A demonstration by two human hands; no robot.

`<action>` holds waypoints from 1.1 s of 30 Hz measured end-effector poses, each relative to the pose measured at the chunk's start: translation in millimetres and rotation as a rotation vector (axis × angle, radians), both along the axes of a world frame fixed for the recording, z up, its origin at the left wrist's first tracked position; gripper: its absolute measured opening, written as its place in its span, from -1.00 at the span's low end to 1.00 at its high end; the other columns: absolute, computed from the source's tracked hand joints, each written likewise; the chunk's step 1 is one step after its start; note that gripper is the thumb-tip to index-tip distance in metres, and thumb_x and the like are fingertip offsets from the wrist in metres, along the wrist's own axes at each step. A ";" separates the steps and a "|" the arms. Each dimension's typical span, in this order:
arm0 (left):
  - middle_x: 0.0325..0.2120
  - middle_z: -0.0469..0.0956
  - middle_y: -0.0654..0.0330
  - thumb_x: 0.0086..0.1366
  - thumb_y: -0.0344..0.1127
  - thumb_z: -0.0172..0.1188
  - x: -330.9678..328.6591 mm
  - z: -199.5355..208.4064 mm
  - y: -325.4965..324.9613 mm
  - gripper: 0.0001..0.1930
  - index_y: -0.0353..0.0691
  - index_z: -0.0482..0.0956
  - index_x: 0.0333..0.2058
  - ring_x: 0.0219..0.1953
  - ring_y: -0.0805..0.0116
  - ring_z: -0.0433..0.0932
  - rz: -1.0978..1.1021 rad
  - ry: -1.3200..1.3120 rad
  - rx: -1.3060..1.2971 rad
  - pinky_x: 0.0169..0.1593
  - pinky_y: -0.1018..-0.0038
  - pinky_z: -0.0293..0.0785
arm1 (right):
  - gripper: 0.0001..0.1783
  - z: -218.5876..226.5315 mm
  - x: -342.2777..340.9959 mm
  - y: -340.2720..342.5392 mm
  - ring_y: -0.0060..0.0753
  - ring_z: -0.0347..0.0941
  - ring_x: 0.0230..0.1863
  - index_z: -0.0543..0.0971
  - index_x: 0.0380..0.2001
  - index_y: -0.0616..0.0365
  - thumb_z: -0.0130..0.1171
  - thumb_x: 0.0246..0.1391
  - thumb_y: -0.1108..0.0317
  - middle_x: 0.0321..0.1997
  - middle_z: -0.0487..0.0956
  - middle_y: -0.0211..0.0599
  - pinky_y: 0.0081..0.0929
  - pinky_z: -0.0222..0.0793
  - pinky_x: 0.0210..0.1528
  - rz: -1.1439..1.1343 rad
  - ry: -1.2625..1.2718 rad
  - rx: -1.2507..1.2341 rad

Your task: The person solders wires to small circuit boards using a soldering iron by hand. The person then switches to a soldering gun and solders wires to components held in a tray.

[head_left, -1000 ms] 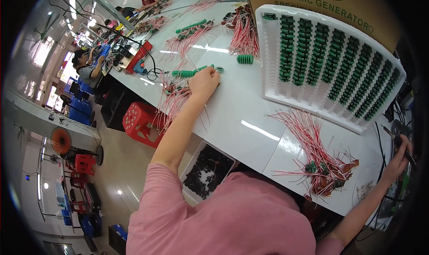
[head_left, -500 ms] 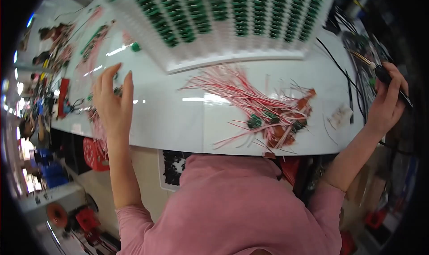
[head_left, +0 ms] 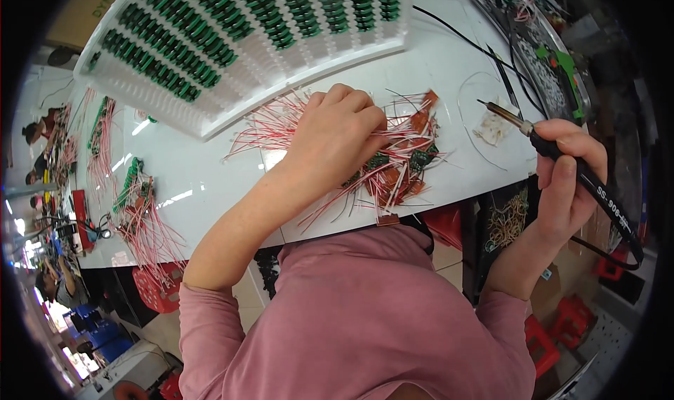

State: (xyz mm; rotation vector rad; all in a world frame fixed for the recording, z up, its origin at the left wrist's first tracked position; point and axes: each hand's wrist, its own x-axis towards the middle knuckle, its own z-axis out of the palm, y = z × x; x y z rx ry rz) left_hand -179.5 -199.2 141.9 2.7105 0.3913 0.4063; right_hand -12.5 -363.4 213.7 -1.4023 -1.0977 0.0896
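Fingers (head_left: 581,146) of right hand (head_left: 562,205) closed round soldering iron (head_left: 608,200); left hand (head_left: 338,137) curled over red-and-white wires (head_left: 265,135), whether gripping any, cannot tell.

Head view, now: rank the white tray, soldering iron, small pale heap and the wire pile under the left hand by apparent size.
1. White tray, cut off by the top edge
2. Wire pile, partly covered by the left hand
3. Soldering iron, thin, raised nearer the camera
4. Pale heap
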 end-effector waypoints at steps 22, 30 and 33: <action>-0.40 0.45 0.24 0.13 -0.40 0.11 -3.9 53.6 -23.4 -0.80 -0.29 0.42 -0.24 -0.35 0.55 0.44 0.051 -0.189 -0.946 -0.28 0.61 0.38 | -0.87 12.6 15.1 -4.4 -0.30 0.38 -0.27 0.34 -0.34 0.28 -0.04 -0.03 0.56 -0.30 0.45 -0.04 -0.50 0.27 -0.17 0.181 -0.080 0.028; -0.38 0.40 0.31 0.12 -0.53 0.12 0.5 101.6 -27.5 -0.65 -0.27 0.31 -0.10 -0.34 0.62 0.37 0.130 -0.706 -1.273 -0.24 0.68 0.33 | -0.85 27.0 20.3 3.9 -0.30 0.40 -0.26 0.39 -0.35 0.26 -0.01 -0.07 0.61 -0.30 0.48 -0.07 -0.49 0.30 -0.17 0.220 -0.162 0.107; -0.37 0.42 0.28 0.10 -0.54 0.14 20.2 108.9 -48.3 -0.64 -0.28 0.30 -0.10 -0.29 0.58 0.40 0.083 -0.671 -1.381 -0.19 0.64 0.35 | -0.80 39.8 22.5 10.5 -0.29 0.43 -0.34 0.47 -0.41 0.19 0.19 -0.21 0.54 -0.36 0.51 -0.22 -0.50 0.33 -0.28 0.235 -0.302 0.001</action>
